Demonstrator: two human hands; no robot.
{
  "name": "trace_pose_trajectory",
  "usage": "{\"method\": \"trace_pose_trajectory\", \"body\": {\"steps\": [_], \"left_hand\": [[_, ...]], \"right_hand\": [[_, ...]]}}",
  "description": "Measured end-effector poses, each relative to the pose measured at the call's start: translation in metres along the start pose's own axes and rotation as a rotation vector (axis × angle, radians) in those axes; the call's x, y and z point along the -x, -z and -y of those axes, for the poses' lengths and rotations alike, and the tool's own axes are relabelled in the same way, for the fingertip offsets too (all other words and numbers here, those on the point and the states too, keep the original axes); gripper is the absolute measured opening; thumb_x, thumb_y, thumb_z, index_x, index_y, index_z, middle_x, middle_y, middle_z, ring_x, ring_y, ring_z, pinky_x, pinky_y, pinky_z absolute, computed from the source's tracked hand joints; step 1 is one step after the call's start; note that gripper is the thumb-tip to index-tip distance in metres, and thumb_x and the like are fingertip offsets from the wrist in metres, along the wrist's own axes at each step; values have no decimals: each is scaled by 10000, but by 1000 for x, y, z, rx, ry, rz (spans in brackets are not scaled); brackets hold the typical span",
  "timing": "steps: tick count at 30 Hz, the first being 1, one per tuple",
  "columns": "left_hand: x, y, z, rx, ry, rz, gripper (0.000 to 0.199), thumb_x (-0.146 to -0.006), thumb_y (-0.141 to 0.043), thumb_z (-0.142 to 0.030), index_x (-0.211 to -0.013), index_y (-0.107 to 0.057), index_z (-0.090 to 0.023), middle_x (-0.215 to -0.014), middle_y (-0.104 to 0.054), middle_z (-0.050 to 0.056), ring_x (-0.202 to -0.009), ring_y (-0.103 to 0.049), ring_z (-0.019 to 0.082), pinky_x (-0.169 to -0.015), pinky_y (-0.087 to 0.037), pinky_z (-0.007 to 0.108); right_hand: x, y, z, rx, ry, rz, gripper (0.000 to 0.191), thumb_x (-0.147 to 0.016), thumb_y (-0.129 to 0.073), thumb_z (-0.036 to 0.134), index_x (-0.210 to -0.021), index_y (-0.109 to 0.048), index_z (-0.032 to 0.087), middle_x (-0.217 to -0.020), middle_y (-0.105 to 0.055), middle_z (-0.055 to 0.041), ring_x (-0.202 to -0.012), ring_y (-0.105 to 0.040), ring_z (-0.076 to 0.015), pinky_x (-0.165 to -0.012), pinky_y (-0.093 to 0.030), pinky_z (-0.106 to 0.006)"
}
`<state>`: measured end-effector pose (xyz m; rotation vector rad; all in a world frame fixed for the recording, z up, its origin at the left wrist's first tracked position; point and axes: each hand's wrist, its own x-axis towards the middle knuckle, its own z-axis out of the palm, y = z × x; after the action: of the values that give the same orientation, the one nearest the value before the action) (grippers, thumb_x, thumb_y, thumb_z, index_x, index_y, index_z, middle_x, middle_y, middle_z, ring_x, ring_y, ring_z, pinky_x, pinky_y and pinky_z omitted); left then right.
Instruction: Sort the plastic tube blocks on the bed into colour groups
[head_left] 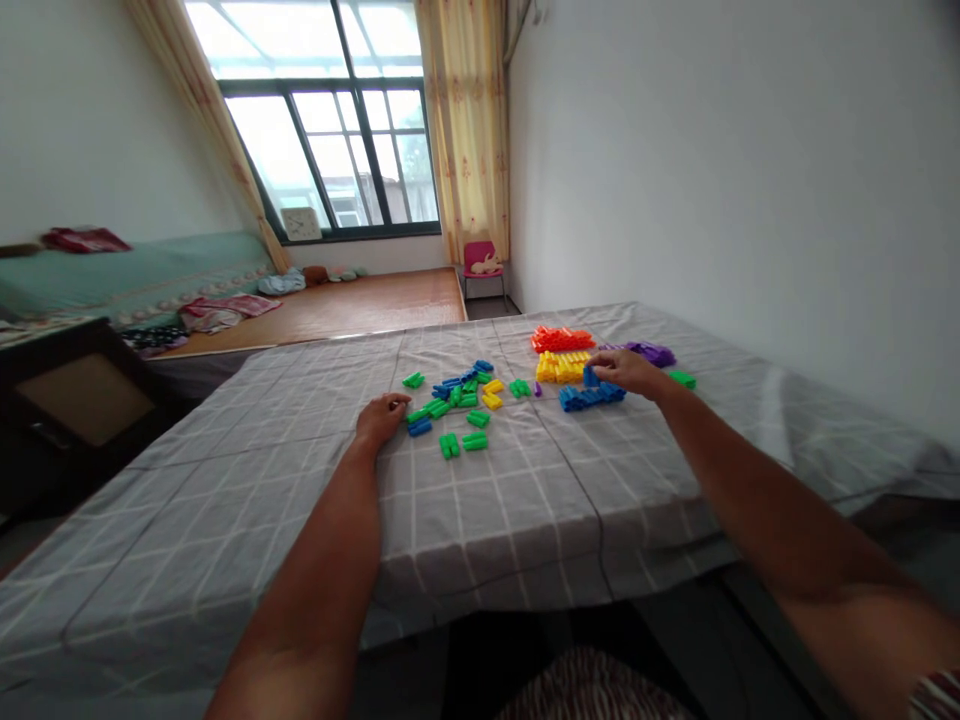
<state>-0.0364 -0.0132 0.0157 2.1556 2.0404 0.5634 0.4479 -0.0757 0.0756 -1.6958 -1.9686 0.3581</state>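
My right hand [628,370] is closed on a small blue plastic block [590,376], held just over the row of blue blocks [592,398]. Behind that row sit stacked yellow blocks [559,368], and farther back orange-red ones [562,340]. Purple blocks [651,353] and a few green blocks [682,379] lie beyond my right hand, partly hidden by it. My left hand [381,415] rests on the cloth, fingers loosely curled with a gap at the thumb and nothing visible between them. Beside it is a loose scatter of green blocks [475,441], blue blocks [420,427] and yellow blocks [492,401].
A grey checked cloth [300,500] covers the table, which meets the white wall [735,180] on the right. Beyond it are a wooden platform [375,300] with clothes, a pink chair [481,257] and a window with a clock [301,224]. A dark cabinet [67,400] stands left.
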Motion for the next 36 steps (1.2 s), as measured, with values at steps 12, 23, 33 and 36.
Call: {"method": "trace_pose_trajectory", "body": {"steps": [12, 23, 33, 36], "left_hand": [[4, 2, -2, -21, -4, -15, 346, -871, -478, -314, -1112, -721, -262, -1084, -725, 34, -982, -650, 198, -821, -478, 265], [3, -5, 1, 24, -2, -5, 336, -872, -479, -303, -1097, -725, -268, -1022, -725, 34, -955, -651, 205, -823, -475, 286], [1, -5, 3, 90, -4, 8, 324, -869, -494, -279, -1092, -729, -264, -1095, -712, 39, -979, -643, 202, -838, -468, 284], [0, -6, 4, 96, -2, 16, 323, -865, -502, -284, -1094, -729, -263, -1058, -723, 35, -956, -646, 196, -830, -469, 277]], "right_hand": [[-13, -19, -6, 282, 60, 167, 266, -779, -572, 266, -925, -776, 174, -956, -749, -83, -894, -676, -246, -833, -489, -310], [-93, -97, 104, 293, 323, 103, 405, -846, -553, 153, -1234, -656, 212, -1206, -679, -89, -1056, -644, -210, -940, -477, -323], [-153, -138, 117, 439, 465, 289, 488, -711, -616, 59, -1169, -695, 207, -1227, -668, -76, -1109, -620, -222, -944, -448, -261], [-151, -122, 111, 514, 378, 221, 526, -729, -671, 154, -1254, -645, 165, -1237, -644, -140, -997, -654, -238, -838, -473, -272]]}}
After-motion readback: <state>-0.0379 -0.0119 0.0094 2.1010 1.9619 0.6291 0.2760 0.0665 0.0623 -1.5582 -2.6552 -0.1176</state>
